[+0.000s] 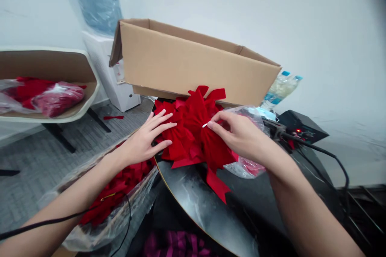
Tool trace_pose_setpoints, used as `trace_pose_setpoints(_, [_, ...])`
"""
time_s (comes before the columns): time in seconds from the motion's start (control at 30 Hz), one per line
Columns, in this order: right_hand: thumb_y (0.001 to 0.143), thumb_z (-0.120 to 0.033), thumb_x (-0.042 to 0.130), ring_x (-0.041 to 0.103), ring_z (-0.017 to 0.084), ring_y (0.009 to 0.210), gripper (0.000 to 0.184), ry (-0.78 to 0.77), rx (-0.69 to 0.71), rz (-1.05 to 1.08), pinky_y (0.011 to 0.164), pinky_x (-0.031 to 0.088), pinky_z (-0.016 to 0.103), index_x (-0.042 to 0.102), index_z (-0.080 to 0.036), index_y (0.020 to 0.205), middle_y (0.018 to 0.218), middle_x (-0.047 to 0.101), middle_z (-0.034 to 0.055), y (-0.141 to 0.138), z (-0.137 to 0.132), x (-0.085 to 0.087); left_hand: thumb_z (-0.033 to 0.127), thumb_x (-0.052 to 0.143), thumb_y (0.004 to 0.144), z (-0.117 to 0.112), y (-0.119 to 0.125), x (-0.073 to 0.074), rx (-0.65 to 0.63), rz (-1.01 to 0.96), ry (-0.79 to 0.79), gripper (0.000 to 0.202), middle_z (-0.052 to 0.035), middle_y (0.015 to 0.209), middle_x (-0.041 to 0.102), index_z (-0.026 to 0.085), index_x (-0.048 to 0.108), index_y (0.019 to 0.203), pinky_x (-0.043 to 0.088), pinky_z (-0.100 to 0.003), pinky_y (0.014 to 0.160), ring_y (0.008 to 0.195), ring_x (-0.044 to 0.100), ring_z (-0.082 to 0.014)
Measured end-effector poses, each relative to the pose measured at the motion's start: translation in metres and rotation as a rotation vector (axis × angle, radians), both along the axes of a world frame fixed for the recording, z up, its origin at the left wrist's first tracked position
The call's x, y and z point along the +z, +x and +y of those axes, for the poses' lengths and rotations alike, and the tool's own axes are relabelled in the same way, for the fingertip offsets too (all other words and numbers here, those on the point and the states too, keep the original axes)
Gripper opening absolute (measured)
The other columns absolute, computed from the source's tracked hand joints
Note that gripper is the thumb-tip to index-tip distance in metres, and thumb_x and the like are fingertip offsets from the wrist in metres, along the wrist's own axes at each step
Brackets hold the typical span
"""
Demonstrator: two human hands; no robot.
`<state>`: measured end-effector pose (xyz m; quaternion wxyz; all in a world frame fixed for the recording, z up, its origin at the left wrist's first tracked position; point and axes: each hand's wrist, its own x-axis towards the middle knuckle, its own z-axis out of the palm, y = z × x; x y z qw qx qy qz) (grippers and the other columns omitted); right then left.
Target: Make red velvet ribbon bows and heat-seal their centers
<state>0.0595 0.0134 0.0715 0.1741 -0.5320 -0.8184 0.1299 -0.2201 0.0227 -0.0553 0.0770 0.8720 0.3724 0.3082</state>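
A pile of red fabric bows [183, 144] lies on the dark marbled round tabletop [193, 192]. My right hand [235, 128] pinches the white tie at the centre of one red bow [211, 144], whose tail hangs toward the front of the table. My left hand [153, 136] is spread over the left side of the pile, its fingers stretched out and resting on the fabric. Right of the pile, partly behind my right hand, sits a clear plastic bag [245, 168] with something red inside.
An open cardboard box [193, 64] stands behind the pile. A plastic-lined box [117, 196] of red bows is below left. A black device with a red light [301, 126] and cables sits at right. A chair [90, 108] at left holds bagged red fabric, near a water dispenser [120, 88].
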Motion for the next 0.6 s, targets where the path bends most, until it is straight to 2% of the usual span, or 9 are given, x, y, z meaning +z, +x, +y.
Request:
trace_pose_setpoints(0.17, [0.095,-0.054,0.062,0.063,0.017,0.056,0.037,0.026,-0.103,0.115,0.048,0.041,0.029,0.074,-0.020,0.084,0.073,0.075,0.0040,0.023,-0.010,0.029,0.034,0.055,0.100,0.004,0.003,0.003,-0.003,-0.122,-0.011,0.039,-0.0140,0.156,0.051,0.020,0.056,0.136,0.019,-0.055,0.129,0.154,0.035,-0.0270])
trace_pose_setpoints(0.27, [0.091,-0.059,0.065,0.064,0.016,0.055,0.040,0.008,-0.145,0.204,0.044,0.042,0.027,0.075,-0.020,0.086,0.070,0.074,0.0042,0.043,-0.015,0.042,0.031,0.057,0.099,0.009,0.008,-0.003,0.020,-0.164,0.024,0.033,-0.0136,0.148,0.060,0.020,0.059,0.130,0.020,-0.056,0.129,0.148,0.045,-0.0264])
trace_pose_setpoints(0.4, [0.087,-0.061,0.070,0.063,0.015,0.053,0.040,-0.007,-0.222,0.376,0.042,0.043,0.025,0.076,-0.021,0.089,0.069,0.073,0.0036,0.067,-0.021,0.049,0.027,0.057,0.097,0.014,0.015,-0.011,0.060,-0.239,0.069,0.026,-0.0127,0.136,0.068,0.021,0.060,0.122,0.024,-0.055,0.128,0.139,0.055,-0.0244])
trace_pose_setpoints(0.5, [0.083,-0.057,0.076,0.063,0.016,0.053,0.033,0.102,-0.334,0.539,0.040,0.043,0.026,0.076,-0.024,0.086,0.072,0.074,0.0045,0.081,-0.028,0.053,0.027,0.055,0.098,0.018,0.019,-0.013,0.131,-0.320,0.100,0.020,-0.0126,0.135,0.067,0.022,0.061,0.116,0.029,-0.054,0.126,0.138,0.056,-0.0242])
trace_pose_setpoints(0.6, [0.084,-0.054,0.076,0.067,0.020,0.060,0.025,0.257,-0.434,0.641,0.044,0.046,0.030,0.077,-0.029,0.086,0.079,0.074,0.0056,0.096,-0.037,0.057,0.028,0.054,0.098,0.020,0.023,-0.014,0.180,-0.361,0.109,0.019,-0.0115,0.135,0.068,0.022,0.061,0.114,0.026,-0.058,0.126,0.139,0.056,-0.0254])
